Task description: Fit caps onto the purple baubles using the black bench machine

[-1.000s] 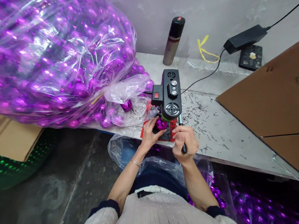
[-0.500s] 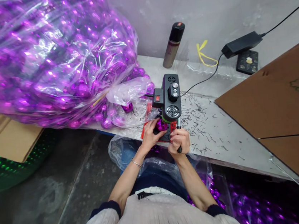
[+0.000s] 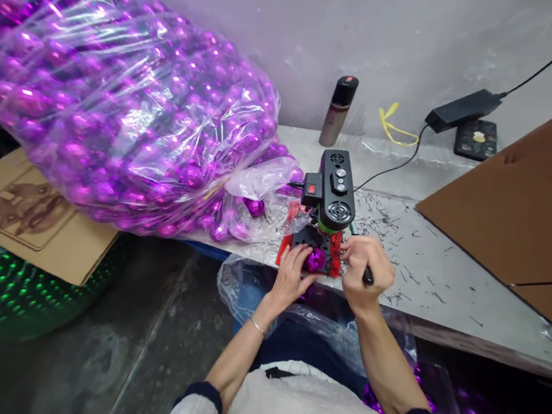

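Observation:
A shiny purple ball ornament (image 3: 316,260) sits on the dark base of a small black bench press machine (image 3: 336,190), in front of its upright head. My left hand (image 3: 291,275) curls around the ball's left side, fingers behind and thumb in front. My right hand (image 3: 369,269) is closed in a fist around the press's lever handle (image 3: 367,276), whose black grip end pokes out below the fingers. Red material (image 3: 336,253) edges the machine's base.
A big clear bag of purple balls (image 3: 162,127) fills the left of the white table (image 3: 415,251), which is strewn with short dark bits. Behind stand a spray can (image 3: 339,112) and a black power adapter (image 3: 464,110). A cardboard box (image 3: 520,206) bounds the right side.
The purple ball has come forward from under the press head, with my left hand at it. My right hand has moved right and turned with the lever. The view has shifted.

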### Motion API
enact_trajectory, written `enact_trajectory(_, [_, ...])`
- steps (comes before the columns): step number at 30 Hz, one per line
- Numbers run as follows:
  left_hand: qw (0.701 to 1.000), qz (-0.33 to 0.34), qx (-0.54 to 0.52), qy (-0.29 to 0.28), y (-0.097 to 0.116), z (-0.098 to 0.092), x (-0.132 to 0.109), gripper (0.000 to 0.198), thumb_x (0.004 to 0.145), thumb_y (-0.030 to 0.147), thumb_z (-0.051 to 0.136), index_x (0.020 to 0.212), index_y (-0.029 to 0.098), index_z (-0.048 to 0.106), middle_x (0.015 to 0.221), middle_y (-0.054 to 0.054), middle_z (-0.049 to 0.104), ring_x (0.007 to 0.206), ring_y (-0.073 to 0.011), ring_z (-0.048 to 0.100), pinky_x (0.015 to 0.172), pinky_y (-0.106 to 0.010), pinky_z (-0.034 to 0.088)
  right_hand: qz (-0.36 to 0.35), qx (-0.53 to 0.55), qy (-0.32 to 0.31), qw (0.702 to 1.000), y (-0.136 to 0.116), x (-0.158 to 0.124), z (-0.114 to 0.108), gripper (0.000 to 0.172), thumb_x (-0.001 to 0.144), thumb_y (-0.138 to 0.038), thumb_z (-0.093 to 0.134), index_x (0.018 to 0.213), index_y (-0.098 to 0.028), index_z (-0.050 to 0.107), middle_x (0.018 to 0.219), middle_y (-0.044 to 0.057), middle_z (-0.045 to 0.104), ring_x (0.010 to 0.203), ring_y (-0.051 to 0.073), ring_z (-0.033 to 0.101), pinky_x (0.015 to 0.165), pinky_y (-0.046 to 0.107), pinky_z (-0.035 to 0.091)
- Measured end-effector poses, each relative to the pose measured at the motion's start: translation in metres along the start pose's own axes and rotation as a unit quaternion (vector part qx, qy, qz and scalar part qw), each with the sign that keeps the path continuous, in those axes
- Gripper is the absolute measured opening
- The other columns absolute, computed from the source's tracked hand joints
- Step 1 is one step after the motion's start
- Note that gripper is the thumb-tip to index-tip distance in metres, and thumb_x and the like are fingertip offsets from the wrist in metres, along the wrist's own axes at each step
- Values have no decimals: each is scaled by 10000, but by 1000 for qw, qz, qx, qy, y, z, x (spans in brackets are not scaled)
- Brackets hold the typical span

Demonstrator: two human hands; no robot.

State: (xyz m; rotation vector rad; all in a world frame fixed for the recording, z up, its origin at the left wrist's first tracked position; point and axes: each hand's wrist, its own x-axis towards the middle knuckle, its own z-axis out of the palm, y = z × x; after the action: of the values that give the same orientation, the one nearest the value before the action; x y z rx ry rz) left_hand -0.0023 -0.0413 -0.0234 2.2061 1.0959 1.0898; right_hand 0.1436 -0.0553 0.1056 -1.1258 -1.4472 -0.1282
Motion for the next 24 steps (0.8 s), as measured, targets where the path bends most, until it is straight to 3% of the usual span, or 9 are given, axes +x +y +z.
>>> enact_trajectory(3, [999, 22, 41, 17, 2, -16, -11, 950, 809, 689, 727, 1530, 164, 399, 1498, -248, 548, 1403, -371, 547, 1142, -590, 455, -4, 3, -1, 1000, -1, -3, 2, 236, 956, -122, 492, 752, -221, 560, 736, 7, 631, 715, 156, 630, 669, 310, 464])
enact_trajectory(5, [995, 1, 77, 67, -6, -34, 7, 786, 909, 600, 654, 1520, 162, 423, 1496, -234, 553, 1405, -354, 539, 1133, -551, 460, -4, 2, 7, 1000, 0, -8, 5, 238, 958, -119, 485, 755, -223, 552, 734, 2, 621, 712, 152, 627, 657, 304, 456])
enact_trajectory(8, [975, -89, 161, 125, -31, -67, 62, 407, 1000, 315, 535, 1375, 164, 585, 1421, -210, 612, 1364, -348, 547, 1139, -539, 419, -13, 7, 17, 1000, 0, -11, 8, 245, 960, -117, 478, 748, -226, 541, 715, -8, 608, 703, 150, 629, 654, 300, 455])
enact_trajectory(11, [945, -208, 245, 64, -57, -89, 112, 363, 920, 190, 605, 1268, 91, 638, 1252, -266, 672, 1222, -405, 609, 1065, -577, 429, -24, 2, 8, 1000, -2, -8, 6, 244, 953, -101, 479, 750, -225, 536, 728, -9, 615, 700, 143, 630, 654, 293, 461])
enact_trajectory(13, [934, -246, 259, 23, -68, -96, 129, 334, 884, 181, 661, 1194, 57, 659, 1163, -283, 689, 1170, -427, 629, 1051, -591, 427, -28, -3, 2, 1000, -3, -7, 5, 234, 944, -86, 484, 760, -222, 538, 753, -3, 628, 708, 137, 633, 653, 286, 463])
enact_trajectory(16, [958, -241, 154, 22, -73, -100, 132, 320, 876, 298, 731, 1123, 102, 679, 1087, -227, 716, 1139, -402, 658, 1037, -551, 465, -33, -4, 3, 999, -3, -6, 4, 231, 935, -76, 488, 763, -222, 540, 745, -4, 627, 715, 141, 639, 651, 286, 468])
enact_trajectory(19, [968, -226, -74, 78, -67, -104, 119, 441, 857, 460, 758, 1165, 158, 667, 1108, -150, 734, 1098, -327, 698, 973, -462, 546, -37, -6, 2, 999, -3, -7, 5, 236, 934, -79, 486, 756, -224, 539, 733, -7, 628, 699, 143, 637, 647, 289, 472])
enact_trajectory(21, [935, -240, -240, 99, -58, -106, 105, 548, 853, 533, 743, 1273, 200, 626, 1173, -112, 734, 1078, -276, 721, 932, -418, 586, -34, -4, 2, 999, -3, -6, 4, 233, 936, -84, 490, 758, -225, 543, 733, -7, 632, 691, 141, 634, 644, 288, 471])
enact_trajectory(24, [856, -292, -416, 94, -42, -101, 81, 594, 856, 617, 706, 1327, 269, 604, 1193, -78, 746, 993, -227, 754, 896, -404, 621, -21, 4, 5, 1000, -4, -1, 3, 227, 944, -103, 495, 763, -227, 552, 722, -7, 632, 686, 146, 631, 647, 296, 471])
